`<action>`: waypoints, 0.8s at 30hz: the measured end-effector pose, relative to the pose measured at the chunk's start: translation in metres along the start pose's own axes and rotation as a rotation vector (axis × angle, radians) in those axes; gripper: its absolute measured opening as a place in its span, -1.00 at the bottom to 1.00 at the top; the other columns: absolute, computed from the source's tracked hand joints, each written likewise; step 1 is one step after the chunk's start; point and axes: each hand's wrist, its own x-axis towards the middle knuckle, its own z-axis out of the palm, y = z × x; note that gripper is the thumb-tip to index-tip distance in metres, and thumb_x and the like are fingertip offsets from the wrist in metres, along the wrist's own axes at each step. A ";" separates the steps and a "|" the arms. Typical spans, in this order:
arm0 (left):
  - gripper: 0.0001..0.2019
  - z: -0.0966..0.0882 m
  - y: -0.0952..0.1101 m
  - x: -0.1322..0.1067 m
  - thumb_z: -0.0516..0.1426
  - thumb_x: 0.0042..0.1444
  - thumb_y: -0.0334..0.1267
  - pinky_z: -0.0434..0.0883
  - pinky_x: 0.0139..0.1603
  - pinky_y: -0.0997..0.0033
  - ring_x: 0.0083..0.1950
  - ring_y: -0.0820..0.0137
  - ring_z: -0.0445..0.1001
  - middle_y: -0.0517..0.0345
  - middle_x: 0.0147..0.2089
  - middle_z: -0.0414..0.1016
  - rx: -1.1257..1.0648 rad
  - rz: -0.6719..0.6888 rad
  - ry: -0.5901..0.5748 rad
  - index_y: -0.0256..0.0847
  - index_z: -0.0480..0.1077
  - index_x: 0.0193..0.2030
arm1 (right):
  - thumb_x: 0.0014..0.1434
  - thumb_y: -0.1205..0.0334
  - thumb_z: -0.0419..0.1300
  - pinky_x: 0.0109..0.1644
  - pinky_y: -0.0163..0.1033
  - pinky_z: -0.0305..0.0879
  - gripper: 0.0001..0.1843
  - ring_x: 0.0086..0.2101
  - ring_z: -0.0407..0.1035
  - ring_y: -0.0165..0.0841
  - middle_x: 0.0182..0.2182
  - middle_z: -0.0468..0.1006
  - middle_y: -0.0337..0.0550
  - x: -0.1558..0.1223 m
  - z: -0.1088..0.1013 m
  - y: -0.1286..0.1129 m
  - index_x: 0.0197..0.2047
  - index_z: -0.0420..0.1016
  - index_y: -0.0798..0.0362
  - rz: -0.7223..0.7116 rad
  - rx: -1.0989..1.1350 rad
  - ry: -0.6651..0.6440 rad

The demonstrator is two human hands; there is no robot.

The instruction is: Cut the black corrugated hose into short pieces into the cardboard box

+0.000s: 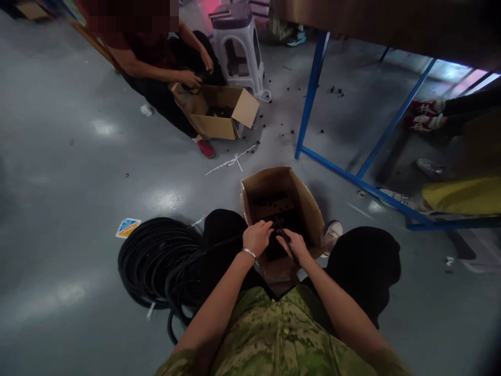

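Observation:
I sit low on the floor with an open cardboard box (pixel 309 203) between my knees. My left hand (pixel 256 236) is closed around a thin black tube (pixel 219 244) that runs off to the left into a big coil of black tubing (pixel 156 261) on the floor. My right hand (pixel 294 244) is closed on a black tool or tube end (pixel 285 236) that sticks up between the two hands over the box's mouth. Dark cut pieces lie inside the box (pixel 274 201).
Across the floor another person (pixel 156 57) crouches over a second open cardboard box (pixel 219 112) with both hands at its rim. A white plastic stool (pixel 239 47) stands behind. A blue-framed table (pixel 313 89) rises at right, with other people's feet (pixel 425 115) beneath. Black scraps dot the floor.

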 end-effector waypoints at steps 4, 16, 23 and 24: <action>-0.70 0.000 -0.002 0.004 -0.06 0.33 -0.14 0.33 -0.13 0.38 -0.07 0.33 0.48 0.08 -0.07 0.49 0.034 -0.004 -0.080 -0.04 0.41 0.07 | 0.19 0.04 0.14 -0.31 -0.33 0.34 -0.73 -0.39 0.47 -0.31 -0.47 0.57 -0.20 -0.001 0.012 0.004 -0.30 0.58 0.01 -0.004 -0.037 0.039; -0.76 0.043 -0.006 -0.003 0.02 0.21 -0.36 0.29 0.05 0.28 0.02 0.25 0.42 -0.03 -0.06 0.50 0.068 -0.120 -0.001 -0.18 0.44 -0.06 | 0.05 0.16 0.18 -0.64 -0.43 0.13 -0.84 -0.71 0.20 -0.52 -0.68 0.33 -0.37 0.004 0.027 0.014 -0.38 0.38 0.09 0.461 0.677 -0.023; -0.65 0.019 -0.046 -0.005 -0.03 0.26 -0.23 0.35 -0.09 0.35 -0.06 0.27 0.52 0.00 0.00 0.54 0.016 -0.283 0.211 -0.11 0.38 0.14 | 0.08 0.18 0.13 -0.61 -0.40 0.16 -0.86 -0.70 0.22 -0.48 -0.69 0.31 -0.37 0.000 0.028 0.017 -0.35 0.39 0.09 0.462 0.551 -0.045; -0.68 0.017 -0.052 -0.007 -0.02 0.26 -0.23 0.35 -0.13 0.36 -0.08 0.26 0.53 0.00 -0.04 0.55 0.030 -0.291 0.197 -0.11 0.40 0.10 | 0.09 0.17 0.11 -0.60 -0.37 0.18 -0.84 -0.69 0.24 -0.45 -0.69 0.32 -0.36 -0.001 0.025 0.017 -0.33 0.41 0.08 0.411 0.491 -0.032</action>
